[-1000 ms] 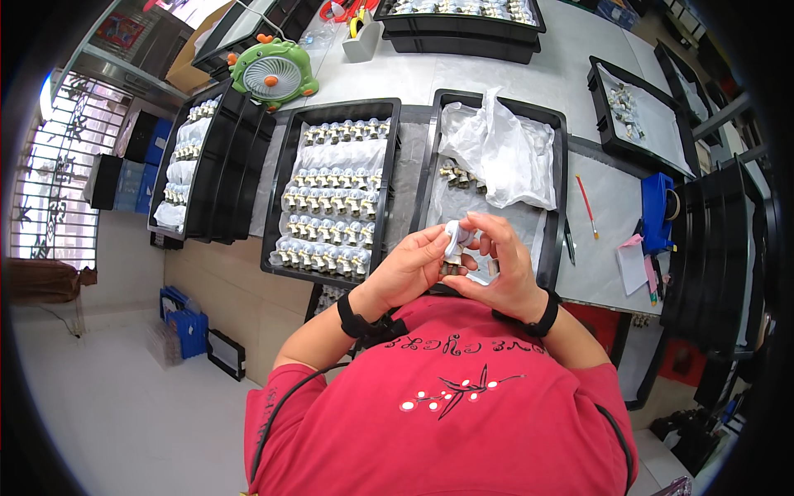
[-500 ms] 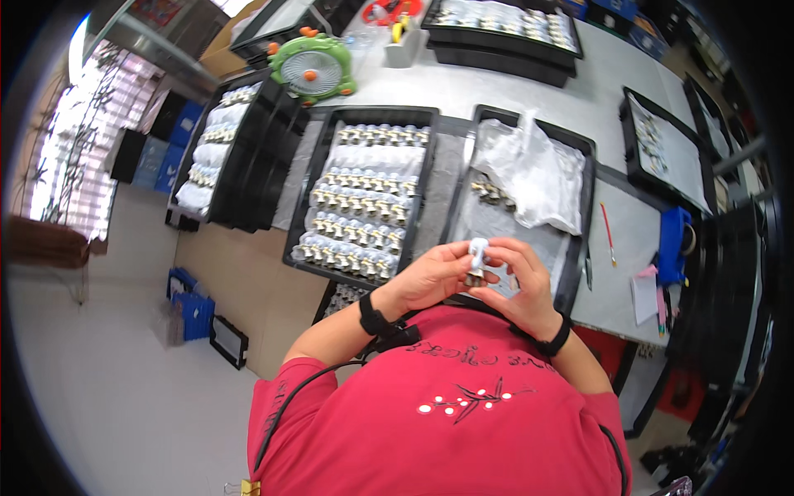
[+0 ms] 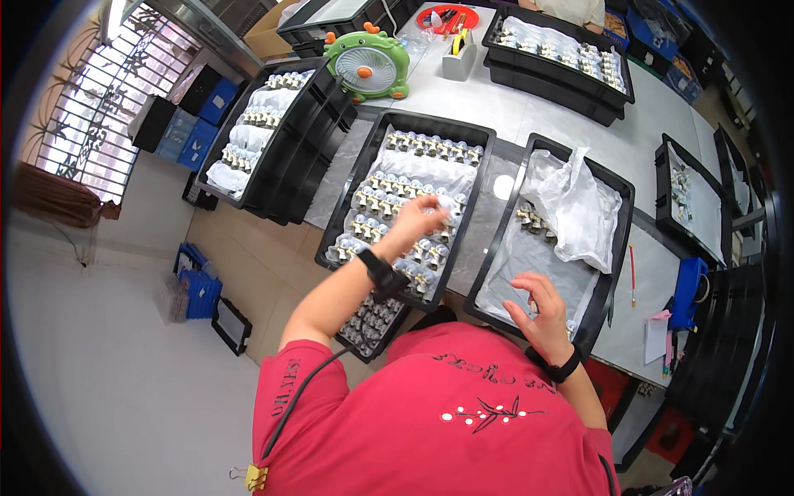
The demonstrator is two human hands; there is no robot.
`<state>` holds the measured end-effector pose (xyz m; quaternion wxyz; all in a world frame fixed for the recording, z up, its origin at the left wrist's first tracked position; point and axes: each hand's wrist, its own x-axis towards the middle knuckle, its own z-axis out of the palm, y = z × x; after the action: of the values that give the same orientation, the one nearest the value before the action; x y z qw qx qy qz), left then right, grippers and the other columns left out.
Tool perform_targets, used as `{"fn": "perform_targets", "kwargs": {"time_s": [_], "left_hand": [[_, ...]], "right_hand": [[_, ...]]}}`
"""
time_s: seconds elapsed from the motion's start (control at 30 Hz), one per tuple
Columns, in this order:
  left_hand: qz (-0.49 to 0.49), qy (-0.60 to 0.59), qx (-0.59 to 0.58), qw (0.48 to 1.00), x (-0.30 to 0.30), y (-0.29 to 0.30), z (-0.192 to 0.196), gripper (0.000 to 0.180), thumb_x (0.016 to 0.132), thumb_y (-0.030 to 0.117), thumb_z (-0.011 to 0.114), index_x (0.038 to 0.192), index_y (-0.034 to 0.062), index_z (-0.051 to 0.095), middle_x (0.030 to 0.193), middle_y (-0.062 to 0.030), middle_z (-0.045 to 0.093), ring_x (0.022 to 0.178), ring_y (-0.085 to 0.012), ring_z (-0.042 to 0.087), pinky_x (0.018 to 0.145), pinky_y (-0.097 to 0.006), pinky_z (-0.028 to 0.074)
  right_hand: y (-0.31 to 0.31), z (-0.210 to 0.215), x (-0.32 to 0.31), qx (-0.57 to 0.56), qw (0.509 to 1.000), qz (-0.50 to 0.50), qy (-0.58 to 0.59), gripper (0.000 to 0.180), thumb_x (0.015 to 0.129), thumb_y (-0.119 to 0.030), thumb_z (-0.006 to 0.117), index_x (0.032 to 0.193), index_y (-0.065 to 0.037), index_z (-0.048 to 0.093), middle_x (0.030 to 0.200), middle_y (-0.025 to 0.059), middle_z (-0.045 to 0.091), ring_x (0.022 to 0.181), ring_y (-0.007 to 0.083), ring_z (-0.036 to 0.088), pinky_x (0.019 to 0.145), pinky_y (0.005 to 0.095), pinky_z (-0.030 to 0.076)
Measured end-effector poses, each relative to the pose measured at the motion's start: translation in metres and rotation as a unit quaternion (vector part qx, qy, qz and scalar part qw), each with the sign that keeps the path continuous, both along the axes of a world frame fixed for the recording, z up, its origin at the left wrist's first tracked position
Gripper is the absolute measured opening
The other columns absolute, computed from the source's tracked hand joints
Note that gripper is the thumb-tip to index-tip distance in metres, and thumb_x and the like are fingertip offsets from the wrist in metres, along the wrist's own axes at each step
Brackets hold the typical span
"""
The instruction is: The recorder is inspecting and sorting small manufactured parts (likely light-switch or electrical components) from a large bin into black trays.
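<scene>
My left hand [image 3: 411, 225] is over the middle black tray [image 3: 490, 157], which holds several rows of small figurines [image 3: 389, 200] with white heads and dark, gold-touched lower parts. Between its fingertips is a similar small figurine [image 3: 447, 205], mostly white from here. My right hand [image 3: 542, 321] hovers above the near end of the right-hand black tray [image 3: 626, 207], thumb and fingers curved apart. In that tray a crumpled white sheet [image 3: 579, 211] partly covers a few figurines [image 3: 533, 220]. Another pale piece [image 3: 571, 327] shows beside my right hand.
Stacked black trays [image 3: 285, 165] stand left, beside a green fan [image 3: 365, 66]. A grey tape dispenser [image 3: 459, 62], a red plate [image 3: 447, 18] of tools and another filled tray [image 3: 562, 54] are farther back. A red brush [image 3: 633, 273] lies right; a person [image 3: 571, 10] is at the far edge.
My hands have parted. The left has carried the figurine from in front of me up and left over the middle tray; the right has let go and lowered slightly. The view has shifted.
</scene>
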<state>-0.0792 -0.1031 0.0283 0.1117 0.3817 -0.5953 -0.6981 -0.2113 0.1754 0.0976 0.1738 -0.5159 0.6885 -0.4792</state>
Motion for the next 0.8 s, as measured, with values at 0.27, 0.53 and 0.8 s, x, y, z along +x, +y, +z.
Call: {"fn": "perform_targets", "kwargs": {"time_s": [0.27, 0.53, 0.8], "left_hand": [[0.114, -0.241, -0.433, 0.861, 0.007, -0.167, -0.055, 0.037, 0.071, 0.021, 0.073, 0.103, 0.0059, 0.065, 0.097, -0.0143, 0.067, 0.095, -0.0317, 0.063, 0.083, -0.039, 0.049], [0.038, -0.316, -0.469, 0.824, -0.015, -0.198, -0.069, 0.028, 0.076, 0.012, 0.065, 0.102, 0.0035, 0.062, 0.107, -0.0184, 0.061, 0.102, -0.0368, 0.059, 0.086, -0.044, 0.048], [-0.035, -0.342, -0.508, 0.790, -0.017, -0.209, -0.079, 0.019, 0.082, 0.008, 0.054, 0.098, 0.0024, 0.062, 0.105, -0.0204, 0.061, 0.098, -0.0389, 0.061, 0.084, -0.046, 0.050]], "right_hand": [[-0.012, -0.007, 0.022, 0.056, 0.997, -0.055, -0.016, 0.028, 0.073, -0.003, 0.070, 0.099, -0.004, 0.060, 0.101, 0.0101, 0.061, 0.075, 0.0228, 0.056, 0.064, 0.0295, 0.044], [-0.018, -0.014, 0.042, 0.102, 0.987, -0.122, -0.013, 0.027, 0.074, -0.002, 0.069, 0.099, -0.003, 0.060, 0.100, 0.0114, 0.061, 0.074, 0.0229, 0.056, 0.064, 0.0298, 0.045], [-0.015, -0.029, 0.046, 0.159, 0.975, -0.154, 0.001, 0.025, 0.076, -0.006, 0.069, 0.099, -0.003, 0.061, 0.097, 0.0129, 0.062, 0.075, 0.0261, 0.058, 0.067, 0.0319, 0.046]]}}
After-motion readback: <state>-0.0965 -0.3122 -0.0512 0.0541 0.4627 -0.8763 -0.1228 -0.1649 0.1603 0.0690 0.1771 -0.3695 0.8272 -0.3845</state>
